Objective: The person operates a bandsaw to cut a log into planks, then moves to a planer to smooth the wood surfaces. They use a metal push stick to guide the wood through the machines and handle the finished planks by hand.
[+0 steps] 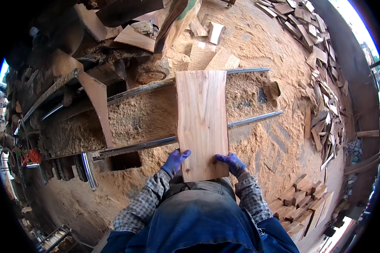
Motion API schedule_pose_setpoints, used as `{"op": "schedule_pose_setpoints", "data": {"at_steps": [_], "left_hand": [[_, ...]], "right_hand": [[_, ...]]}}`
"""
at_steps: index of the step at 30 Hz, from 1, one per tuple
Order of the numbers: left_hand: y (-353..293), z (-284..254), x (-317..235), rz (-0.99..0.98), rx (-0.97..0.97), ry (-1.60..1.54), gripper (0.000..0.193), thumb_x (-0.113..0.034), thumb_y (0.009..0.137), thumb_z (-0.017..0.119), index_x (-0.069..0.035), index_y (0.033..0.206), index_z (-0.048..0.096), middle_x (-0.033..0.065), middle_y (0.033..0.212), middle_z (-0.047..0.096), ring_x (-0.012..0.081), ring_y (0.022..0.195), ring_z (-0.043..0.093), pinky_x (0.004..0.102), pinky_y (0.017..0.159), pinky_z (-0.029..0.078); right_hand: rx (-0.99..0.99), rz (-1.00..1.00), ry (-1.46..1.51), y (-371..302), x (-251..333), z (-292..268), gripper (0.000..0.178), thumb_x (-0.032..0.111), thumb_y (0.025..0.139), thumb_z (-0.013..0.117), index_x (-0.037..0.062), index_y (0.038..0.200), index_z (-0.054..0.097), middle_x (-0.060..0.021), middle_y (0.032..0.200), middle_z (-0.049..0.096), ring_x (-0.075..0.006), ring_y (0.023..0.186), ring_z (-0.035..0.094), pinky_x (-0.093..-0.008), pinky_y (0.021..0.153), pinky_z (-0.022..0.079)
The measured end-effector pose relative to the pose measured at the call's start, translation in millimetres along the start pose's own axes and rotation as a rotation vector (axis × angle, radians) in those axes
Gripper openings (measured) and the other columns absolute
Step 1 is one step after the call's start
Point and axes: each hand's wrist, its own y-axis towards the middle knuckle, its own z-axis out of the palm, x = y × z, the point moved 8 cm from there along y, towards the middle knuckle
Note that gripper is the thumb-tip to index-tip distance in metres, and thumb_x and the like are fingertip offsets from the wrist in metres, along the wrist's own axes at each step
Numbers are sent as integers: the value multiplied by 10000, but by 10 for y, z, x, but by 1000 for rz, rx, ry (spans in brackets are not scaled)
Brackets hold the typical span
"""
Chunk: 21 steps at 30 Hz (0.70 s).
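A wide wooden board [202, 122] with wavy, bark-like side edges lies lengthwise in front of me, its near end close to my waist. My left hand [176, 162], in a purple glove, grips the board's left edge with the thumb on top. On the right edge, my right hand [232, 163] in a matching glove holds it the same way. The fingers of both hands are hidden under the board. Beyond my hands, the board reaches across two metal rails [254, 119] of a sawdust-covered machine bed; whether it rests on them I cannot tell.
Left of the board stands a machine with an upright brown panel [96, 101]. Sawdust [283, 143] coats the ground. Split wood pieces [321, 92] are heaped at the far right, and cut blocks [302, 202] are stacked at the near right. Several offcuts [215, 33] lie beyond the rails.
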Motion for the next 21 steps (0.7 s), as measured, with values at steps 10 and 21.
{"op": "schedule_pose_setpoints", "data": {"at_steps": [10, 21], "left_hand": [[17, 355, 132, 39, -175, 331, 551, -321, 962, 726, 46, 1339, 564, 113, 1250, 672, 189, 1127, 624, 351, 1017, 483], [-600, 1406, -413, 758, -471, 1723, 634, -384, 847, 694, -70, 1383, 572, 182, 1473, 493, 376, 1378, 422, 535, 1151, 319]], "right_hand": [[172, 228, 415, -157, -603, -333, 392, 229, 914, 752, 15, 1227, 659, -143, 1163, 705, -246, 1013, 710, -417, 886, 591], [300, 155, 536, 391, -977, -716, 585, 473, 976, 648, 3, 1323, 609, -131, 1237, 686, -277, 1125, 655, -427, 1029, 507]]}}
